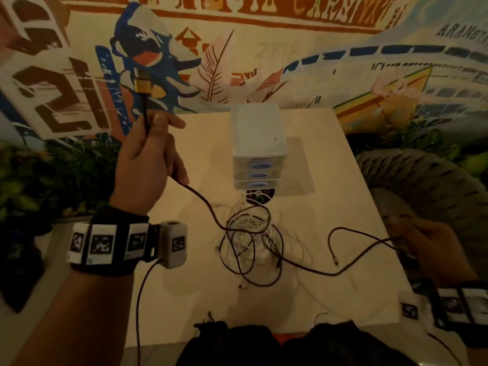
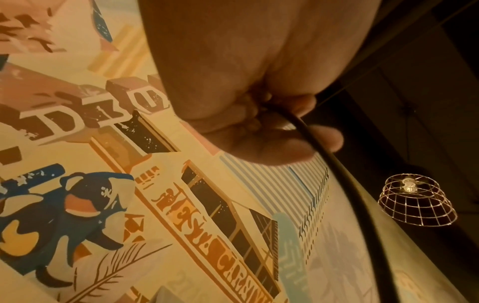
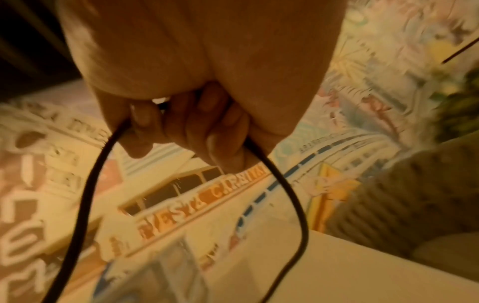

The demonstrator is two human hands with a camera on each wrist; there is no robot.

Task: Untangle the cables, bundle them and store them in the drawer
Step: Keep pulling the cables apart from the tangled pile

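Presently the left hand grips the dark cable just below its gold plug; the right hand has its fingers curled round a loop. Between them the tangle lies on the bench. Recommended: draw slack gently, freeing white strands without tightening knots.

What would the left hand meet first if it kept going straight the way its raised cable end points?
Probably the painted wall. The left hand holds the dark cable upward and away, nothing else in line; depth unclear.
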